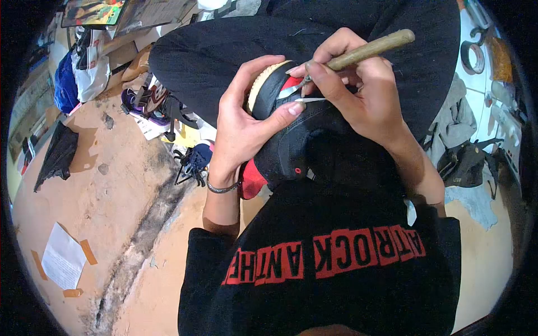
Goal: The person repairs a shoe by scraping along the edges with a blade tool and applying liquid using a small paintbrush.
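Observation:
A black shoe [283,148] with a cream sole edge [261,85] and red parts rests in my lap. My left hand [245,126] is wrapped round its sole side, the thumb pressing on the black upper. My right hand [367,89] grips a wooden-handled awl [372,49], its handle slanting up to the right. The awl's metal end points down at the shoe, close to a red patch [291,84] beside the sole; its very tip is hard to make out. A thin white strand [314,99], perhaps thread, runs between my left thumb and right fingers.
Several shoes [147,106] and a dark blue laced item [197,159] lie on the floor at left. A taped paper sheet [63,256] is at lower left. On the right are a tape roll [472,57], grey cloth [455,120] and a black cap [462,165].

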The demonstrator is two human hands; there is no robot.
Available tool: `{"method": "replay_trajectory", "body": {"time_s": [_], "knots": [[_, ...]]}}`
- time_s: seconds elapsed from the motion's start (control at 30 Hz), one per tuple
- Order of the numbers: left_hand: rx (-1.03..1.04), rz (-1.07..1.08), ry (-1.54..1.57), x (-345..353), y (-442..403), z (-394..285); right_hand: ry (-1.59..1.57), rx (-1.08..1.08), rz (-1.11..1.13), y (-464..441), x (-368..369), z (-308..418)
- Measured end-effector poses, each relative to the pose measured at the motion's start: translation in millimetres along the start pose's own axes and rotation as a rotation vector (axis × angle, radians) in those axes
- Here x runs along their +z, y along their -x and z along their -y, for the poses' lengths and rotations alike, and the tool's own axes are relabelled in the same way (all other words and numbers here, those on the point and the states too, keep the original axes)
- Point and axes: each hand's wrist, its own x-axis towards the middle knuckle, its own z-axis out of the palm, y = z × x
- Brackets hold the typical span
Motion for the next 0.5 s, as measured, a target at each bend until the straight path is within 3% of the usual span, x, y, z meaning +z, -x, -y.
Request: {"method": "replay_trajectory", "body": {"time_s": [0.17, 0.5], "knots": [[0.028, 0.003, -0.001, -1.3, -0.4, 3.2, 0.107, -0.078, 0.027, -0.2, 2.1, -1.4], [0.0, 0.032, 0.031, -5.3, 0.1, 4.6, -0.111, -0.002, -0.054, 4.2, 2.8, -2.5]]}}
